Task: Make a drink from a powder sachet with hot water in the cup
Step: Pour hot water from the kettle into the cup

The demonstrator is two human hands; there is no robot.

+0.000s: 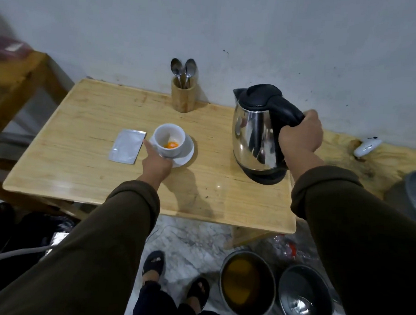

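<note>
Pale wall and a marbled floor frame a low wooden desk [84, 164] seen from above. On it the right hand [300, 136] is clenched around the black handle of the steel kettle [254, 136], which stands on its dark base near the desk's right edge, spout turned toward the middle. The left hand [156, 162] rests against the near side of the white cup [169, 140] and its saucer [186, 153], fingers curled at the rim of the saucer as if steadying it; whether it truly grips is hard to say. Orange powder lies in the bottom of the cup, so the sachet seems already emptied, and the silver sachet [127, 146] lies flat just left of the cup.

Pouring looks like the step in hand. The next move calls for lifting the kettle clear of its base, carrying it left over the cup, and tipping slowly so hot water stays off the left hand. Stirring would follow: two spoons [183, 70] stand in a wooden holder [182, 97] by the wall, behind the cup.
</note>
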